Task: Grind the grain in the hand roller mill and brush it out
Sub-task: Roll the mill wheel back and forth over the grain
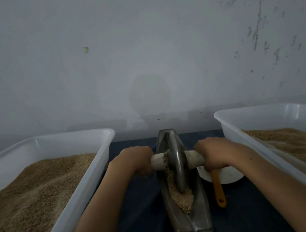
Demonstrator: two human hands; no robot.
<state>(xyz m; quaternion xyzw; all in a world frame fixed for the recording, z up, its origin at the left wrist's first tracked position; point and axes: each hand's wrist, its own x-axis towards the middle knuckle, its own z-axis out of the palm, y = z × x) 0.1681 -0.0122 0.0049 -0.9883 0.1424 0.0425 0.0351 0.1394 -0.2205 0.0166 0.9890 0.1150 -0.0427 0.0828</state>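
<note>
One roller mill (188,205) sits centre on my dark tabletop (142,215), its long trough running away from me. One steel wheel (177,169) stands upright in it, ground grain (181,196) heaped at the near end. Two hands working: left hand (138,162) has its grip curled round the left handle (157,161), right hand (212,153) round the right handle (193,157). Two white tubs (103,158) of grain flank the mill. One white bowl (227,176) and one orange-handled tool (218,189) lie just right of it.
</note>
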